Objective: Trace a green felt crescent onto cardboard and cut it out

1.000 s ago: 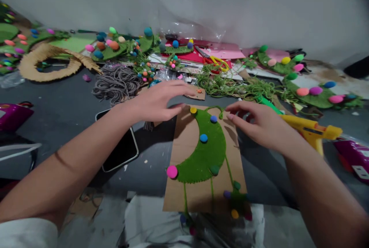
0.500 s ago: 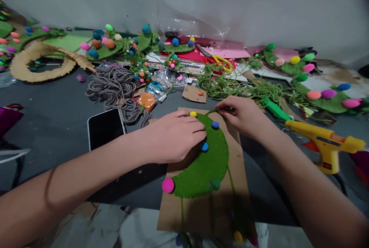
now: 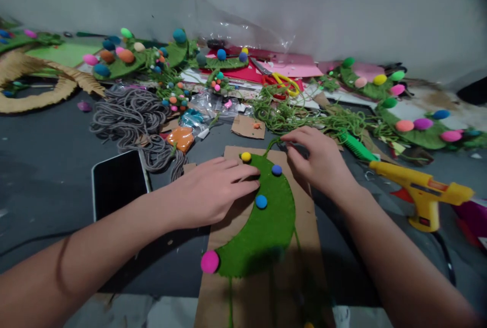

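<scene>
A green felt crescent with coloured felt balls lies on a brown cardboard sheet. Its pink ball sits at the lower left tip, and a blue ball is on its inner edge. My left hand rests at the crescent's upper left edge, fingers stretched out and holding nothing. At the top tip, my right hand pinches the green cord that rises from the crescent. More green cords hang from its lower edge.
A phone lies left of the cardboard, below tangled grey cord. On the right are a yellow glue gun and a green brush. Scissors, green yarn and a straw wreath ring lie toward the wall.
My left hand has drawn back slightly from the crescent, its fingers straighter. My right hand stays at the top cord, which now bends up in a loop. The whole view has shifted a little.
</scene>
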### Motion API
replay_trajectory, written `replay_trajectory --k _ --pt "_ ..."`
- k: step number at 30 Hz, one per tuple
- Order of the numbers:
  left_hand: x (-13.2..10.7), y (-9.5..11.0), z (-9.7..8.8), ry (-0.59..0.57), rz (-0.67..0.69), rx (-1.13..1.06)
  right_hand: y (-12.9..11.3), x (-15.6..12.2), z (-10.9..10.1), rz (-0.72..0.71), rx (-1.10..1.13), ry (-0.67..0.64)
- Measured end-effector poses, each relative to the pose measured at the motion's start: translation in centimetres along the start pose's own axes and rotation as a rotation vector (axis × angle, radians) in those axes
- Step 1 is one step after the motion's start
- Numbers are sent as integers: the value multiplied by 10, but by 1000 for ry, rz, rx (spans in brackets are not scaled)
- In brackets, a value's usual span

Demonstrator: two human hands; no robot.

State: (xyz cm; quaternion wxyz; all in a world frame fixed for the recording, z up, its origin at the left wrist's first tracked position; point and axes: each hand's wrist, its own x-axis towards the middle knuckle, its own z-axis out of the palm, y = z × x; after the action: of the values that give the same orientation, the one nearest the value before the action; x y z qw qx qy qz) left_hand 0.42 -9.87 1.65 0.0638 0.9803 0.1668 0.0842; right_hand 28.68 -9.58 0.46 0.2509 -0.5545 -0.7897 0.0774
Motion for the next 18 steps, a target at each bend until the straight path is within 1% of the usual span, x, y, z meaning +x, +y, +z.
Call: replay_trajectory --k 3,6,10,18 --pt "-3 0 -1 17 -26 -21 -2 -2 2 -7 -14 -109" --pt "-5 0 -3 12 -46 -56 -1 -3 4 -18 -24 -164" --pt "-7 0 -4 6 -58 -78 -1 -4 5 -19 -17 -193" --pt "-9 -2 -1 -10 -60 -116 -5 -5 4 -17 -7 -209"
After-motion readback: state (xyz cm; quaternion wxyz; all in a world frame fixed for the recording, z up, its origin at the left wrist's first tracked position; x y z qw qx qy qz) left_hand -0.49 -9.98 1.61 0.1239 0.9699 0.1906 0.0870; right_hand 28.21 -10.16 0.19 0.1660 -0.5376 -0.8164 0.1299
